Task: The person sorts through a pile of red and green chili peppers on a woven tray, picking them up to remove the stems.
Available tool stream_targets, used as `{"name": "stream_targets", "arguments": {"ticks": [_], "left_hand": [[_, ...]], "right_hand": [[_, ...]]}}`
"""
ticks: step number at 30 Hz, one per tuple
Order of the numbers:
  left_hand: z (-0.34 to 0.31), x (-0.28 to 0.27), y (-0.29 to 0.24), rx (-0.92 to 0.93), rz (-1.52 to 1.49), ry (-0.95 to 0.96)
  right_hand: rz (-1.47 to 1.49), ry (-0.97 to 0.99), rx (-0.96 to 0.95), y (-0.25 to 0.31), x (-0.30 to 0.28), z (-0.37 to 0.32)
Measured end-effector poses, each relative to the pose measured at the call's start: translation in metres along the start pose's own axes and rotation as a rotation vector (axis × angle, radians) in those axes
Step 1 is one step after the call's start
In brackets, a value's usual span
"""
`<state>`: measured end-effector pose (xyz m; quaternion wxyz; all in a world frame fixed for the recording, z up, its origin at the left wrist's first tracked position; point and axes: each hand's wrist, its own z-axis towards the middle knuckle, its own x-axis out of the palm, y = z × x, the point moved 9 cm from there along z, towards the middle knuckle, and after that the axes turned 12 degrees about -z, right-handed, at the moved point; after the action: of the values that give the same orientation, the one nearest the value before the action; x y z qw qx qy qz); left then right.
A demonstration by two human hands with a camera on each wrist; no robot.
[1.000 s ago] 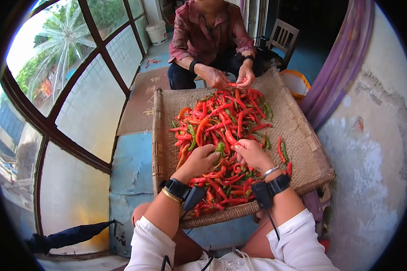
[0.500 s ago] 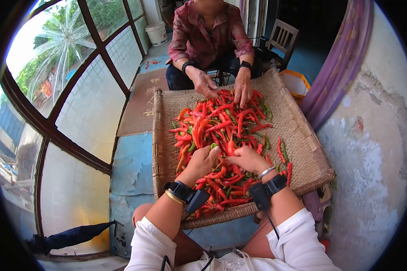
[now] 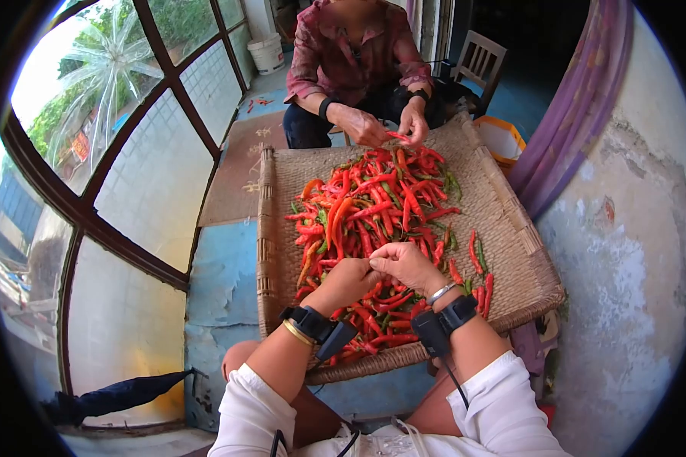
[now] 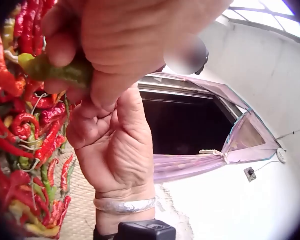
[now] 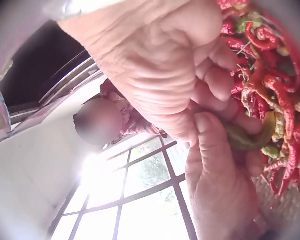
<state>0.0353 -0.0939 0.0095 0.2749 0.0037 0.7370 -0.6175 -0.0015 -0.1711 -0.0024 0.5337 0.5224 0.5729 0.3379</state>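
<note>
My left hand (image 3: 344, 283) grips a green chili pepper (image 4: 62, 71), its rounded yellowish-green end poking out past the fingers in the left wrist view. My right hand (image 3: 410, 265) meets it, with curled thumb and fingers pinching at the pepper's other end, which the fingertips hide. In the right wrist view the same pepper curves out from between the two hands. Both hands are close over a heap of red chili peppers (image 3: 358, 206), mixed with some green and orange ones, on a woven tray (image 3: 503, 263).
Across the tray a person (image 3: 351, 68) in a patterned red shirt holds a red chili in both hands. Windows (image 3: 129, 221) line the left side; a rough wall (image 3: 617, 251) and purple curtain (image 3: 579, 122) stand on the right. An orange-rimmed bucket (image 3: 501, 141) sits behind the tray.
My hands parted from the peppers they held a second ago and have come together around a green pepper. The other person's hands dipped to the heap and rose with a red chili.
</note>
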Motion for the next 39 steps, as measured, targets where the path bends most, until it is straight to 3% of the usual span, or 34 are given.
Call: {"name": "stream_targets", "arguments": {"ticks": [5, 10, 12, 14, 17, 20, 22, 29, 31, 32, 34, 35, 39], "left_hand": [[0.000, 0.002, -0.008, 0.081, 0.072, 0.011], [0.001, -0.010, -0.004, 0.086, 0.262, -0.077], [-0.001, -0.029, -0.004, 0.108, 0.306, -0.302], [-0.005, -0.037, -0.003, 0.008, 0.402, -0.328], [-0.004, -0.040, 0.011, -0.030, 0.467, -0.308], [0.001, -0.032, 0.024, -0.074, 0.510, -0.192], [0.006, -0.017, 0.027, -0.003, 0.445, -0.073], [0.004, -0.008, 0.033, 0.001, 0.494, -0.162], [0.006, 0.004, 0.037, 0.007, 0.526, -0.020], [0.007, 0.004, 0.037, 0.007, 0.524, -0.024], [0.008, 0.004, 0.030, 0.029, 0.582, -0.032], [0.008, 0.003, 0.028, 0.029, 0.580, -0.032], [0.008, -0.009, 0.010, 0.121, 0.361, -0.108]], "right_hand": [[-0.047, -0.054, 0.046, 0.000, -0.013, -0.003], [0.209, -0.225, 0.098, -0.003, -0.062, -0.010], [0.504, -0.268, -0.118, 0.008, -0.084, -0.012], [0.807, -0.450, -0.195, 0.002, -0.106, -0.018], [0.800, -0.493, -0.072, -0.015, -0.104, -0.020], [0.609, -0.472, 0.084, -0.027, -0.090, -0.017], [0.430, -0.248, 0.082, -0.022, -0.070, -0.007], [-0.051, -0.089, 0.189, -0.033, -0.028, 0.002], [-0.180, -0.040, 0.232, -0.035, -0.021, 0.001], [-0.183, -0.038, 0.231, -0.041, -0.019, 0.003], [-0.589, -0.007, -0.099, -0.031, -0.008, 0.009], [-0.615, -0.005, -0.144, -0.033, -0.004, 0.009], [-0.503, 0.068, -0.081, -0.014, 0.002, 0.002]]}}
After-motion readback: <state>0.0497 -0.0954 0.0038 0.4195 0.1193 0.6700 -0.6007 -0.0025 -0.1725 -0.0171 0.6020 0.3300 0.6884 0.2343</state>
